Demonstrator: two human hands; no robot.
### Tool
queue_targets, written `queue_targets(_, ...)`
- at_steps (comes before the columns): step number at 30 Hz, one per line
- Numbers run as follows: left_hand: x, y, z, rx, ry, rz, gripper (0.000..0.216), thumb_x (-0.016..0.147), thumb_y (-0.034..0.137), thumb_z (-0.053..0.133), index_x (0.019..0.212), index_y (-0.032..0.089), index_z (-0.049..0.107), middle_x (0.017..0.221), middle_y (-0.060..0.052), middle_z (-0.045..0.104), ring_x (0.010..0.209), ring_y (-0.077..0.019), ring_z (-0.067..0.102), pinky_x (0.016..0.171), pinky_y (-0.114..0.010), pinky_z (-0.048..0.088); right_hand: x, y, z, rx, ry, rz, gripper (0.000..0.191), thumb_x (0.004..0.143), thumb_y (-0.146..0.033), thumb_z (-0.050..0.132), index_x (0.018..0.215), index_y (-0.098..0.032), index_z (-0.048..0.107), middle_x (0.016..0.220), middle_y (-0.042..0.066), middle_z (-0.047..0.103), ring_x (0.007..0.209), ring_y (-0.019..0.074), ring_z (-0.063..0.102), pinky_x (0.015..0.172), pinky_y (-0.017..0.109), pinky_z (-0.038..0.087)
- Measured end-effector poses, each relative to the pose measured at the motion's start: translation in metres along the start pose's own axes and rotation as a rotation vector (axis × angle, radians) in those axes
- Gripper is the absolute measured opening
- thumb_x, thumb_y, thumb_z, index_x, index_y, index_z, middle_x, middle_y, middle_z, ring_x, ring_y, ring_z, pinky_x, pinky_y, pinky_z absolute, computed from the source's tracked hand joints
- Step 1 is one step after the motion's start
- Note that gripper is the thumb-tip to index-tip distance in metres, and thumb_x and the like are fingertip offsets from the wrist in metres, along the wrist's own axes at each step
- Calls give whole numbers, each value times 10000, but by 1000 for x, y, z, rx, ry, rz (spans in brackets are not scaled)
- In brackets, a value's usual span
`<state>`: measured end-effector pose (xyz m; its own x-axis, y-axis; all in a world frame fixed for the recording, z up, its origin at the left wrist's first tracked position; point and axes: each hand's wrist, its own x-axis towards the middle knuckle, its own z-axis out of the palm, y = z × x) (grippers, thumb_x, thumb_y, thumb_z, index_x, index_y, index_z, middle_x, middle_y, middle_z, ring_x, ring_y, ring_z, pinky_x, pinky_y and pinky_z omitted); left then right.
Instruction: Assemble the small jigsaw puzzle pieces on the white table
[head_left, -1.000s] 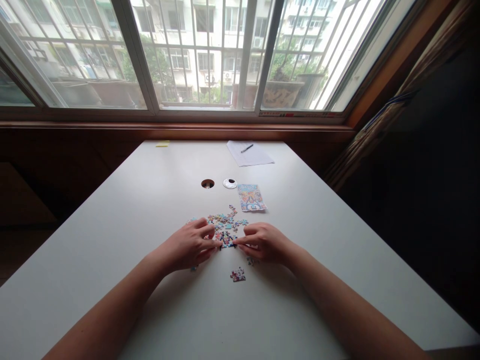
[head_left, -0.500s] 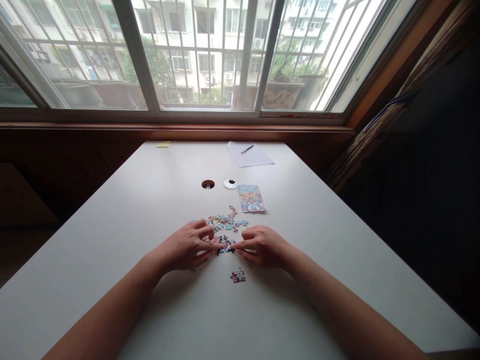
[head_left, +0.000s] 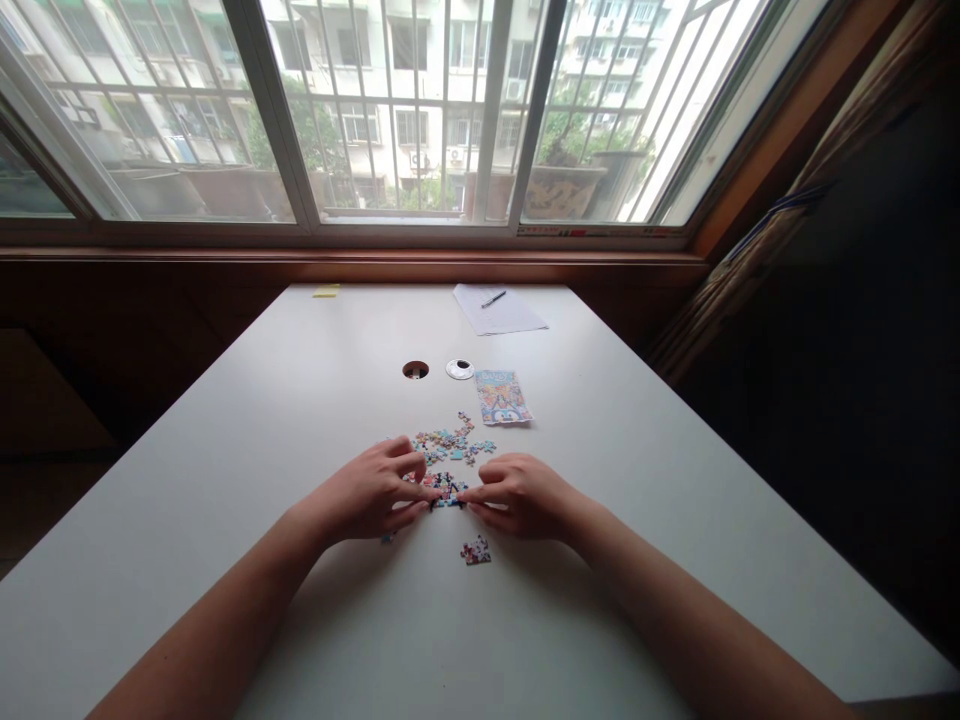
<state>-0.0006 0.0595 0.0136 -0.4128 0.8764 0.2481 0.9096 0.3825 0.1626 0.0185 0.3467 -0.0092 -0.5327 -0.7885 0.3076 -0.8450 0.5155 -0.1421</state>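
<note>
Both my hands rest on a white table (head_left: 300, 400), fingertips meeting over a small joined cluster of puzzle pieces (head_left: 447, 490). My left hand (head_left: 371, 495) has its fingers curled and pinches the cluster's left side. On the cluster's right side my right hand (head_left: 521, 495) pinches it with thumb and forefinger. Several loose colourful pieces (head_left: 450, 442) lie just beyond my fingers. A small joined bit (head_left: 475, 550) lies nearer to me, below my right hand.
A colourful picture card (head_left: 501, 396) lies beyond the pieces. Near it are a round cable hole (head_left: 415, 370) and its white cap (head_left: 460, 369). Paper with a pen (head_left: 499, 305) and a yellow note (head_left: 325, 290) sit at the far edge, under the window.
Both hands have drawn slightly toward me and closer together over the joined cluster. The loose pieces and card have not moved.
</note>
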Motion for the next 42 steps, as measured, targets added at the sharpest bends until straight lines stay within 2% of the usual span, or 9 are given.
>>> queue_targets(7, 0, 1, -1, -1, -7, -3, 276, 929, 281, 632, 1176, 390, 690, 982, -44, 603, 944, -220, 500, 834, -350, 473, 3, -5, -2, -20, -24, -38, 231, 948, -294, 566, 1105, -297, 735, 743, 12, 602, 649, 137, 498, 653, 286, 339)
queue_targets(21, 0, 1, 0, -29, -17, -28, 302, 925, 279, 628, 1190, 413, 682, 1028, -34, 614, 975, -228, 495, 858, -358, 477, 6, -7, -1, -10, -37, 2, 250, 955, -298, 552, 1108, -323, 748, 697, 4, 617, 595, 125, 476, 592, 296, 258)
queue_targets(30, -1, 1, 1, -67, -13, -37, 280, 927, 273, 624, 1168, 394, 700, 1030, -42, 616, 979, -232, 491, 859, -369, 479, 8, -8, -2, -57, -27, -30, 240, 947, -293, 545, 1070, -317, 750, 670, -6, 592, 583, 123, 463, 583, 301, 238)
queue_targets(38, -2, 1, 4, -161, 32, -59, 328, 902, 229, 637, 1184, 386, 692, 1071, -49, 591, 1003, -234, 498, 891, -379, 484, 4, -6, 1, -111, 59, -104, 235, 951, -293, 551, 1119, -313, 715, 679, -14, 572, 603, 134, 470, 597, 298, 289)
queue_targets(42, -3, -2, 4, -227, 151, -102, 280, 919, 228, 625, 1168, 328, 705, 1066, -65, 585, 969, -219, 514, 860, -363, 481, -1, 2, -1, -80, 188, -81, 239, 941, -247, 566, 1121, -295, 715, 652, -23, 554, 590, 130, 461, 613, 292, 333)
